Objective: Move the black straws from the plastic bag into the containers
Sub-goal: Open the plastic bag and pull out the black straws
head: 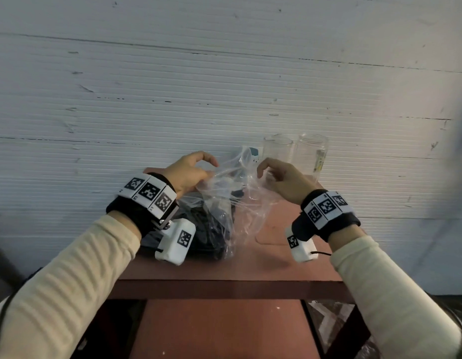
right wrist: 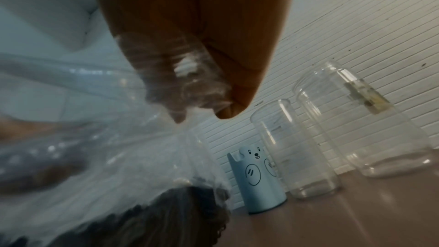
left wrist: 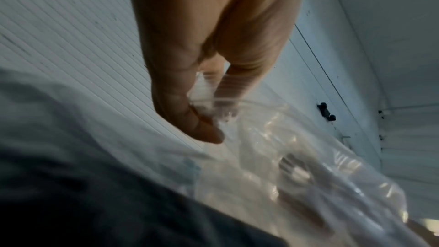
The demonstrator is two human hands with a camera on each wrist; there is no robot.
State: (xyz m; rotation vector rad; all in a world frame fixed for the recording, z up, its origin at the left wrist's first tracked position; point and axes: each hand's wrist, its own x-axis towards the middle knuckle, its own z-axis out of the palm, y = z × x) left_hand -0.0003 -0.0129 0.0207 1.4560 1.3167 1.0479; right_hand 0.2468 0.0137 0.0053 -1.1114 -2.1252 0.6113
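White ribbed wall panelling point(head: 224, 86) stood behind a reddish-brown tabletop point(head: 250, 265).

Left hand point(head: 189, 174): thumb and fingers curled, pinching the left edge of the crumpled clear plastic bag point(head: 232, 200). The left wrist view showed the film point(left wrist: 273, 157) gathered at the fingertips point(left wrist: 206, 132).

Right hand point(head: 284, 181): fingers curled, gripping the bag's right edge. In the right wrist view the film point(right wrist: 118, 138) wrapped over the fingers point(right wrist: 171, 67). The two hands were near each other, with the bag's mouth stretched between them.

Black straws point(head: 211, 229): a dark bundle inside the bag, below both sets of fingers and nearer the left wrist, lying low on the tabletop. Seen as a dark mass point(right wrist: 166, 217) under the right fingers.

Beyond the right fingers, against the wall, stood two clear cylindrical containers point(head: 278, 149), upright and side by side; both also showed in the right wrist view point(right wrist: 294, 149). A small pale-blue holder with a cartoon bear face point(right wrist: 259, 179) stood just beside them, on the bag's side, partly hidden behind the film in the head view point(head: 254, 155).
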